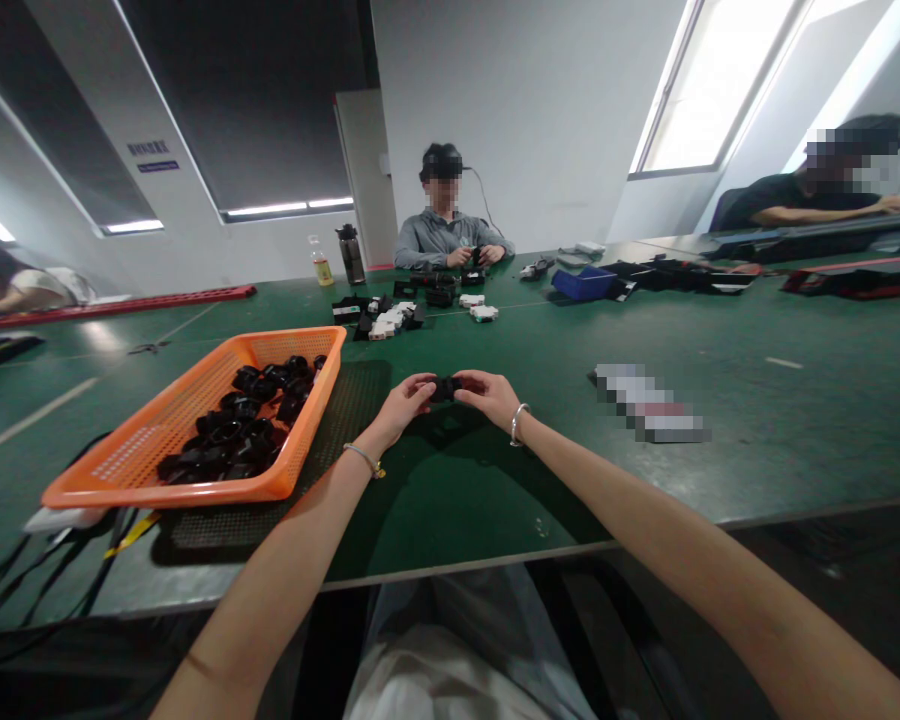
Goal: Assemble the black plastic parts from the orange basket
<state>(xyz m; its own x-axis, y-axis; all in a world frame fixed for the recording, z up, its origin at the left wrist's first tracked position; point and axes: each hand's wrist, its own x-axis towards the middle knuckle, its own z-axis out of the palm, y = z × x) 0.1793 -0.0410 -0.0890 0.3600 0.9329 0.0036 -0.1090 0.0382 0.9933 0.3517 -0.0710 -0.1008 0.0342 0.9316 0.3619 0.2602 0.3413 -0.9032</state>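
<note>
A small black plastic part is held between both my hands, a little above the green table. My left hand grips its left end with thumb and fingers. On the other end, my right hand pinches it in the same way. Its exact kind is too small to make out. To the left stands an orange plastic basket holding many black plastic parts, some of them ring-shaped.
White and black pieces lie farther back. A person sits opposite, near a dark bottle and a clear bottle. A blue tray stands at the back right. A blurred flat object lies right; cables hang at the left edge.
</note>
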